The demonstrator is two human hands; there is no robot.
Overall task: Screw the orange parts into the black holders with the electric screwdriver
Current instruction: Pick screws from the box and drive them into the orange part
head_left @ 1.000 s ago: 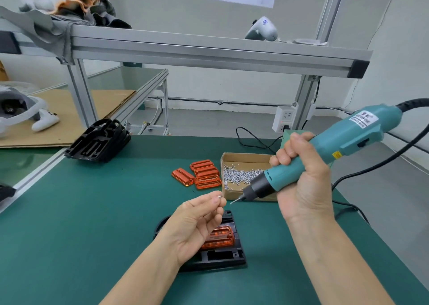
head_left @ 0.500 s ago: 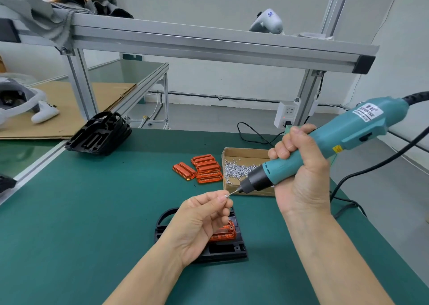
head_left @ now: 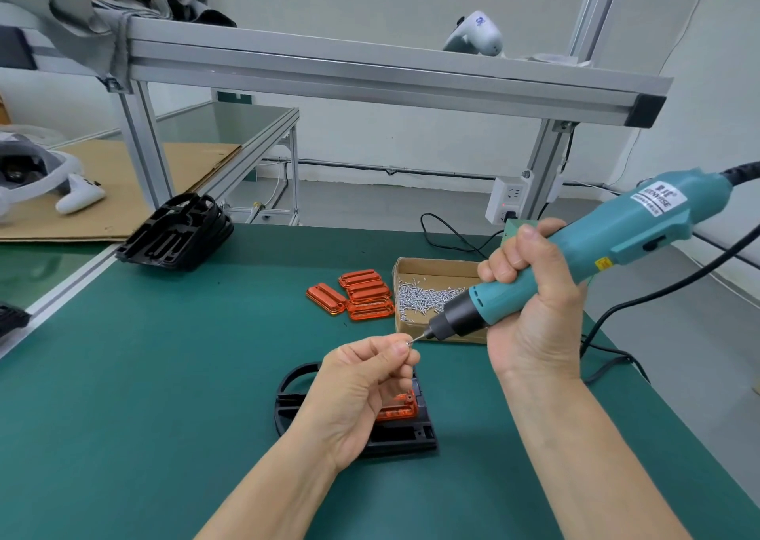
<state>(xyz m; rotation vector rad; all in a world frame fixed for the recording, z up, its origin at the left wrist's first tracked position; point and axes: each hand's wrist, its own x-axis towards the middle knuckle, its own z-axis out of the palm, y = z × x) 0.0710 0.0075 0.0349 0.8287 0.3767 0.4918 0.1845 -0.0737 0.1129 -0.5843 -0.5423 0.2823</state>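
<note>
Screw meets bit above the holder

Left hand [head_left: 362,379] pinches a screw [head_left: 407,343]; right hand [head_left: 530,305] grips the screwdriver [head_left: 575,260]. At 1 o'clock, the cardboard box [head_left: 436,266] holds loose screws.

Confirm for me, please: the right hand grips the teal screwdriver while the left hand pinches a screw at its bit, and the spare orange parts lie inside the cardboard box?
Not quite. The head view shows the spare orange parts on the green mat, left of the cardboard box, which holds screws. The rest stands.

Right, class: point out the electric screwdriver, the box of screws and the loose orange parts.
electric screwdriver [head_left: 584,251]: head view, teal body.
box of screws [head_left: 436,266]: head view, bare cardboard floor.
loose orange parts [head_left: 364,294]: head view, middle of the pile.
</note>
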